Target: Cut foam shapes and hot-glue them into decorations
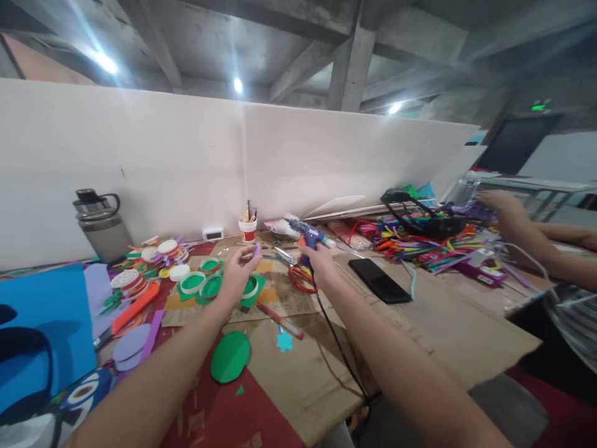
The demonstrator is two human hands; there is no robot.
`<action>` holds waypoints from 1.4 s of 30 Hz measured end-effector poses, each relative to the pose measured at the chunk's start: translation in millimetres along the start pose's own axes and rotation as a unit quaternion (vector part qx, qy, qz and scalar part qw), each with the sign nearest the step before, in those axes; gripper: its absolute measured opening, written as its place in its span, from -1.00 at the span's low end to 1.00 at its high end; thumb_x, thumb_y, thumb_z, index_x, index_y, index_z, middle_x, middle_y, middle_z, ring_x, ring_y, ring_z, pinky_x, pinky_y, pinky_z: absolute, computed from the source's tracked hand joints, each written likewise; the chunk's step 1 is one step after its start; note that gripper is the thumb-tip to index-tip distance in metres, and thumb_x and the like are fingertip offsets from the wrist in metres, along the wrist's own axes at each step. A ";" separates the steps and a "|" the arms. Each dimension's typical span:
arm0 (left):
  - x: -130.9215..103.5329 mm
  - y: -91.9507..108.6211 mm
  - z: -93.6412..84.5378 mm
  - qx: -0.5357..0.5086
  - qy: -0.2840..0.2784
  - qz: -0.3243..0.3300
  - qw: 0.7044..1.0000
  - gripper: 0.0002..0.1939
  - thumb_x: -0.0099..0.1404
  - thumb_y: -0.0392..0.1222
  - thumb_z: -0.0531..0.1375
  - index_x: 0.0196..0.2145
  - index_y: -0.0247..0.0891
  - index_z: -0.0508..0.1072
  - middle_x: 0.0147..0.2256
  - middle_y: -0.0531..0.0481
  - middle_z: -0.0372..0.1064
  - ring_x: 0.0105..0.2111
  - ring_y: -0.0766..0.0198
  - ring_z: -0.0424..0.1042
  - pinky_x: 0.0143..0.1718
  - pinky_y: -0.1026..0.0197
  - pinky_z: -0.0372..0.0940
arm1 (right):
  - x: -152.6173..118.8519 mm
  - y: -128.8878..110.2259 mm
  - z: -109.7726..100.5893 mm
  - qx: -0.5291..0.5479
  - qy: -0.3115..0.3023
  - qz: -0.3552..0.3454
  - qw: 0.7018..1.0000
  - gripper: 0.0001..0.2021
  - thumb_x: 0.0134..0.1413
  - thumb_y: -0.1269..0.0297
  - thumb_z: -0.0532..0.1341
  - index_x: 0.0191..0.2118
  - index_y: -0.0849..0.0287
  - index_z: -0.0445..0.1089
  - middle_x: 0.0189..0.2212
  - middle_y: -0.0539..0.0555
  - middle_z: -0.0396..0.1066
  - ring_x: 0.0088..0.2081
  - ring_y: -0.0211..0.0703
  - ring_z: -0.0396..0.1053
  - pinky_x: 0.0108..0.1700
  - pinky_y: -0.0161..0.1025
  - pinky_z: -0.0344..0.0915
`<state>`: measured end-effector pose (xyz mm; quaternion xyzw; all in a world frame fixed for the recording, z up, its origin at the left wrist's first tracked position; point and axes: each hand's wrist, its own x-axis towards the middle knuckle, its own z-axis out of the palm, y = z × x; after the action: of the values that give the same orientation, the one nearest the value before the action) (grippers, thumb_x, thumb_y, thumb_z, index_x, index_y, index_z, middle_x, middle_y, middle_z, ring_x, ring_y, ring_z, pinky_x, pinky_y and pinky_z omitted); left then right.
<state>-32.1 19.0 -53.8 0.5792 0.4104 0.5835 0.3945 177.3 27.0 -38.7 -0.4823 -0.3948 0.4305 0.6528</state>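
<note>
Right hand clamped on blue glue gun, black cord trailing across cardboard-covered bench. Left hand pinching small purple piece above green-and-white rings. Red scissors, black phone, grey flask nearby. Another person's hand far right, among coloured strips. No readable writing or brands.

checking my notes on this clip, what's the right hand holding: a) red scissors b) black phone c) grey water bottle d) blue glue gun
d: the right hand grips the blue glue gun, its black cord trailing back along the arm; the red scissors and black phone lie on the table.
</note>
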 end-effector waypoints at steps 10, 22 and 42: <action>10.9 -0.9 -11.1 -0.035 0.042 0.009 0.998 -0.55 0.12 0.00 0.35 -0.07 -0.25 0.49 -0.16 -0.09 0.49 -0.22 0.21 0.43 -0.20 0.18 0.32 | -33.7 -10.7 -1.2 -0.074 -0.140 -0.094 0.983 -0.73 0.00 0.22 0.22 -0.14 0.12 0.27 -0.28 0.04 0.48 -0.47 -0.25 0.33 -0.42 -0.27 0.31; 10.6 4.8 -8.2 -0.115 0.053 -0.024 0.992 -0.56 0.04 -0.03 0.40 -0.15 -0.25 0.49 -0.14 -0.08 0.46 -0.18 0.22 0.44 -0.26 0.23 0.27 | -51.5 -12.1 0.7 -0.312 -0.113 -0.239 0.913 -0.70 0.18 0.31 0.11 0.03 0.14 0.26 -0.11 0.21 0.46 -0.12 -0.01 0.42 -0.06 -0.10 0.32; 11.0 -1.5 -11.6 -0.069 0.023 0.028 0.997 -0.54 0.10 -0.06 0.36 -0.04 -0.21 0.48 -0.04 -0.13 0.48 -0.05 0.13 0.45 0.02 0.09 0.29 | -60.1 -17.6 0.9 -0.175 -0.189 -0.173 0.951 -0.80 0.13 0.20 0.17 -0.13 0.11 0.30 -0.33 0.06 0.44 -0.42 -0.21 0.31 -0.35 -0.25 0.31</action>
<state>-44.0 29.6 -51.3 0.5482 0.3618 0.6348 0.4070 160.5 -32.2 -27.5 -0.4231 -0.6574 0.3189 0.5359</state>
